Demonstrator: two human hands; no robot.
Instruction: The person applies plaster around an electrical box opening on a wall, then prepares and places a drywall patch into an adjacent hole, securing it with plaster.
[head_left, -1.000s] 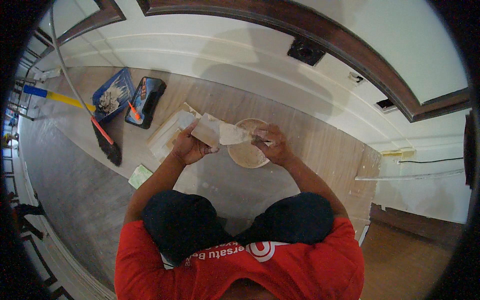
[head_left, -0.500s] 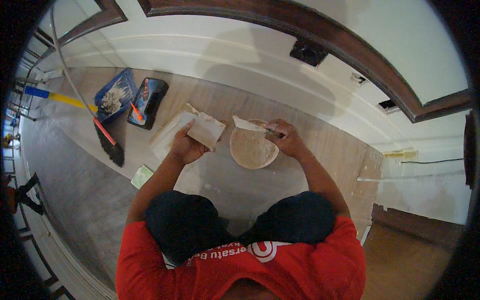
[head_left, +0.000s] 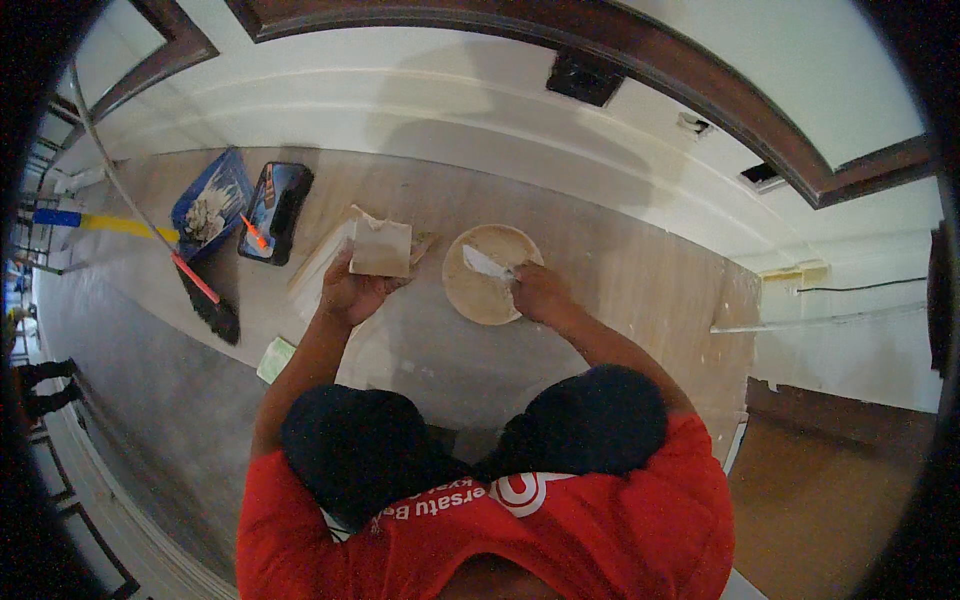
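My left hand (head_left: 352,291) is closed on a pale, flat rectangular board (head_left: 381,248), thumb along its left edge. In my right hand (head_left: 541,293) is a putty knife (head_left: 486,263) with a whitish blade, its handle mostly covered by my fingers. The blade lies over a round tub (head_left: 449,287) smeared with beige paste, to the right of the board. Beneath and left of the board, a pale flat sheet (head_left: 318,268) lies on the floor, partly covered by my hand.
At the left are a blue dustpan (head_left: 240,180) with whitish scraps, a broom (head_left: 212,308) and a black-edged case (head_left: 291,215) with an orange tool. A green-and-white packet (head_left: 275,360) lies by my left forearm. Ahead runs a white wall (head_left: 420,90) with dark wooden trim.
My right hand has drawn the putty knife down and left, further over the tub. The board in my left hand has turned and shifted left. My view has shifted slightly.
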